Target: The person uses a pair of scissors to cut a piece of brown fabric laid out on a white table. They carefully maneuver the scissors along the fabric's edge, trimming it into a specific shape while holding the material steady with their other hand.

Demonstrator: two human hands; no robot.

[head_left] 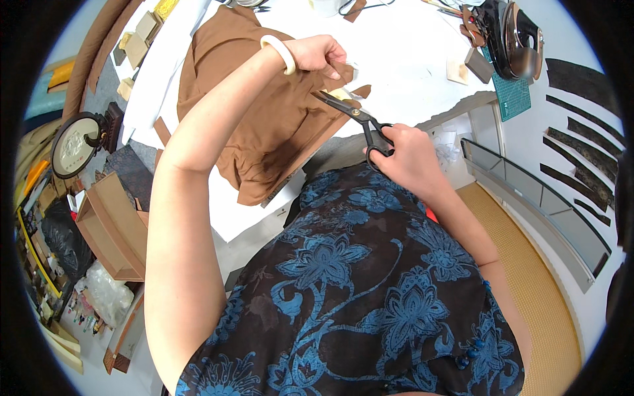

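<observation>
Brown cloth (251, 92) lies in loose folds across the white-covered table. My left hand (316, 55), with a cream bangle (277, 51) on its wrist, pinches a small brown flap of fabric (338, 78) at the cloth's right edge. Black-handled scissors (358, 115) are gripped in my right hand (411, 158), fingers in the loops. Their dark blades point up and left, their tips over the cloth just below my left hand. A small brown scrap (362, 91) lies beside the blades. Whether the blades touch the cloth, I cannot tell.
An iron (518, 43) stands at the far right by a green cutting mat (512, 99) and a dark block (479, 65). Wooden blocks (136, 49) sit at the far left. A round framed ornament (78, 145) and a wooden box (112, 224) are at the left.
</observation>
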